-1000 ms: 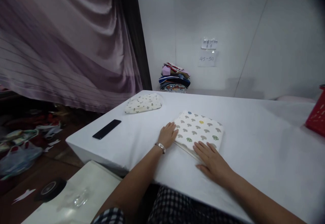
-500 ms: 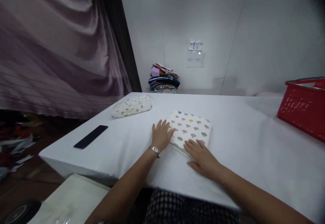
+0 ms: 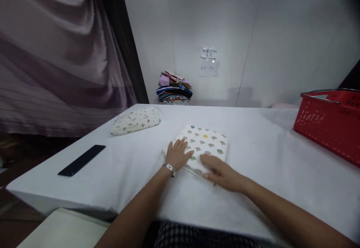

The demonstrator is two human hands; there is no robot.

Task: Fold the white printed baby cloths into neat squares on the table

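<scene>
The folded white cloth with grey, green, blue and yellow mushroom prints (image 3: 206, 141) lies near the front edge of the white-covered table (image 3: 258, 158). The left hand (image 3: 177, 154) rests on its left side, fingers slightly spread, hiding that part of the print. The right hand (image 3: 221, 171) is at its near right corner; its fingers are bent and blurred, and I can't tell whether they pinch the fabric. The red perforated plastic basket with a metal handle (image 3: 332, 124) is cut off at right, its contents hard to make out.
</scene>
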